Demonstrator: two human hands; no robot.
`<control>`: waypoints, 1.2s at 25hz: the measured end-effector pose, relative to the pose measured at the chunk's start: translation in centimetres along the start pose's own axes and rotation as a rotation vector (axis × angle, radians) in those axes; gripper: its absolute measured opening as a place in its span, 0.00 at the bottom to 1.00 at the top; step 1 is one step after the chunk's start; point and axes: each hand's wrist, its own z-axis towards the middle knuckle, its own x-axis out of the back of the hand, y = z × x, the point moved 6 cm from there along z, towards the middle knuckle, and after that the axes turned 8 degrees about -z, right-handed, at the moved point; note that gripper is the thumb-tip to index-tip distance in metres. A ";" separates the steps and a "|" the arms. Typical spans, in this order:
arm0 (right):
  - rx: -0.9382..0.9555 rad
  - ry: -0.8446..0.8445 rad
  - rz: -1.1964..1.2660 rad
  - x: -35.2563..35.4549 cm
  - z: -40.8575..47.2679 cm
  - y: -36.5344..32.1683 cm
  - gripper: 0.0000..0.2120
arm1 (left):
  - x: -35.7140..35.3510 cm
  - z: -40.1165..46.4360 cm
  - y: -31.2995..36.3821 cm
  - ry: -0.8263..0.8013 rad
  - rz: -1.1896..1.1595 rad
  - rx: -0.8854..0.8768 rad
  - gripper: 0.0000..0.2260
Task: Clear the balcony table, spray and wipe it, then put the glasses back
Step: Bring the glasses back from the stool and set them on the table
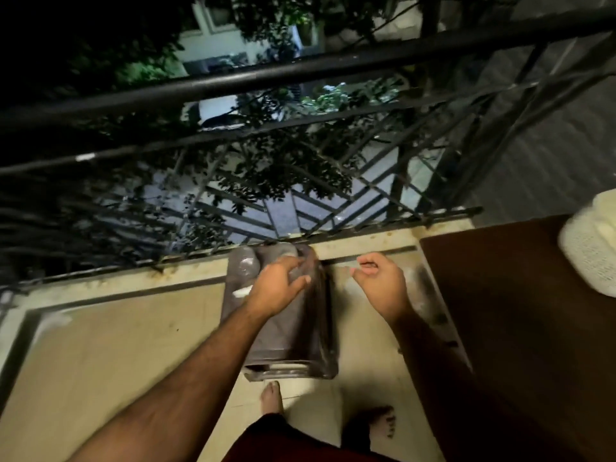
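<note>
Nothing readable is showing anywhere in this dim, blurred view: no text, label, brand, number or sign.

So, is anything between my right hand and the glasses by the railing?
Only your left hand, which grips the nearest glass. It sits between the right hand and the other glass farther left. Nothing else visible is in the way.
</note>
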 end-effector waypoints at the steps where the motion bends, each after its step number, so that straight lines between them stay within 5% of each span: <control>1: 0.009 -0.036 -0.022 -2.4 -0.3 -1.2 0.09 | 1.7 -0.8 -2.3 0.019 0.000 0.034 0.21; 9: 0.070 -0.168 -0.379 -13.7 -1.5 -7.9 0.14 | 10.8 -2.1 -15.5 -0.004 0.054 0.173 0.29; 13: 0.138 -0.199 -0.530 -15.8 0.0 -10.9 0.29 | 11.9 0.0 -18.6 -0.020 0.047 0.199 0.35; 17: 0.056 -0.254 -0.561 -19.3 4.1 -7.6 0.25 | 9.5 3.8 -21.7 -0.045 0.009 0.234 0.38; 24: 0.163 -0.281 -0.733 -29.8 12.9 0.4 0.53 | 1.6 12.2 -28.7 -0.073 0.043 0.275 0.54; 30: 0.171 -0.143 -0.756 -32.1 14.8 2.7 0.42 | -0.5 13.5 -30.4 0.026 0.091 0.252 0.47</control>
